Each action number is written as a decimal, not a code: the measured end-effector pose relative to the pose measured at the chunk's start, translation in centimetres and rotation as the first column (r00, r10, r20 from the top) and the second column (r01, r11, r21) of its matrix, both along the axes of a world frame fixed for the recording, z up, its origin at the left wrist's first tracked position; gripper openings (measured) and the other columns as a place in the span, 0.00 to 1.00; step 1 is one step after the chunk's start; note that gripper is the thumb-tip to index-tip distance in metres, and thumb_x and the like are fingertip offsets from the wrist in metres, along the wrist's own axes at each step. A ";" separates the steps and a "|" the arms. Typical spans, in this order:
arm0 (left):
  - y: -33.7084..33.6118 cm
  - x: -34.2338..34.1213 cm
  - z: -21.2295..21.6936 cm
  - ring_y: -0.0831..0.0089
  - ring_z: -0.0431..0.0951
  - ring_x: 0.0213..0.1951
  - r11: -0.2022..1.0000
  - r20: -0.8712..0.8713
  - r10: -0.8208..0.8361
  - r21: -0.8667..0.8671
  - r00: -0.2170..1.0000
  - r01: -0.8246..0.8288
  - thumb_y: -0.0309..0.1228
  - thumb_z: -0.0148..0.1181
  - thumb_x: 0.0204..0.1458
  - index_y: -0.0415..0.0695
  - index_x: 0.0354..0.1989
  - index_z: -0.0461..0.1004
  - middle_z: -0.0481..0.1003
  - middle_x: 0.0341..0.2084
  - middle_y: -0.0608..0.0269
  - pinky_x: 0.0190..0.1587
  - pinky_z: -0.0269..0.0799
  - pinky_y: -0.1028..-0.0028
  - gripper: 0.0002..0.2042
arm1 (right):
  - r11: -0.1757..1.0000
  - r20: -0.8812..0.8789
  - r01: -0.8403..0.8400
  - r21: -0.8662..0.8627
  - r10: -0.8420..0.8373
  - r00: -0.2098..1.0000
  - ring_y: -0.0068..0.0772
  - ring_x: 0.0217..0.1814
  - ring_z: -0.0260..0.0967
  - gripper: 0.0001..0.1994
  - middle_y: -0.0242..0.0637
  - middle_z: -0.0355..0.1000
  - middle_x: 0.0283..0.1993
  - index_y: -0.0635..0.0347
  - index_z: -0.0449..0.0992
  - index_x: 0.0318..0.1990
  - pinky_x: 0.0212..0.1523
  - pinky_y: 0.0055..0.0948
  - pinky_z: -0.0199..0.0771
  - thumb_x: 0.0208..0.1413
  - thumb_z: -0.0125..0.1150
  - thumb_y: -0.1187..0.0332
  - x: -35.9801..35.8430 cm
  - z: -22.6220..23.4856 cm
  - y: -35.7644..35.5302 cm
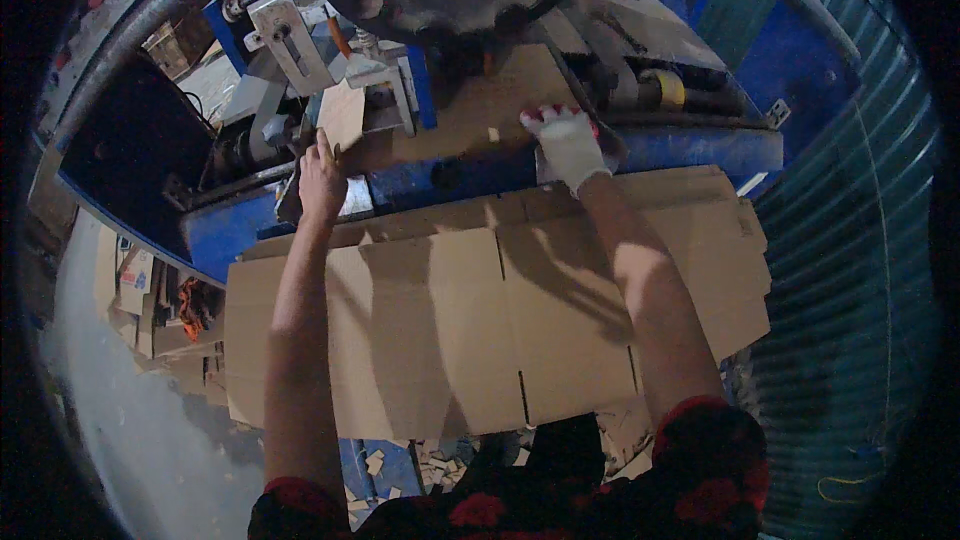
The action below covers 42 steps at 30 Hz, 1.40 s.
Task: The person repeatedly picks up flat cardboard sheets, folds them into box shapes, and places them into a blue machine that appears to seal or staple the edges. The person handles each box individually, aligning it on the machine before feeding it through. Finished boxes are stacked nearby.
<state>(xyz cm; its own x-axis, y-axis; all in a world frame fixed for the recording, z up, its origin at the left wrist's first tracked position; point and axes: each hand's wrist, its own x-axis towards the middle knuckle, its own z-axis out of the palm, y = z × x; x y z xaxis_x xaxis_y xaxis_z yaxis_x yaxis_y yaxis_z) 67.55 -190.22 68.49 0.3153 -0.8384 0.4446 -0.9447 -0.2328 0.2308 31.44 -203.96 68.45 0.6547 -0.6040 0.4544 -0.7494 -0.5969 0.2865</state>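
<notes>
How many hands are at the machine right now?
2: the bare left hand by the small pale piece, and the gloved right hand at the brown cardboard's right side.

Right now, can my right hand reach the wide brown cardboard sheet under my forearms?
Likely yes: the gloved right hand is near the far edge of that cardboard sheet, with no visible obstruction.

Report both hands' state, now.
Left hand: at the pale piece's edge; grip can't be told.
Right hand: gloved, at the brown cardboard; grip can't be told.
</notes>
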 end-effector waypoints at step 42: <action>40.7 1.6 -6.4 0.65 0.72 0.38 0.663 -0.739 0.423 -0.141 0.524 -0.735 0.31 0.71 0.44 0.37 0.44 0.70 0.72 0.36 0.55 0.41 0.69 0.66 0.21 | 0.902 0.273 -0.056 0.428 -0.071 0.959 0.46 0.67 0.54 0.32 0.44 0.58 0.66 0.54 0.64 0.60 0.65 0.51 0.50 0.42 0.63 0.75 -12.7 -0.6 39.3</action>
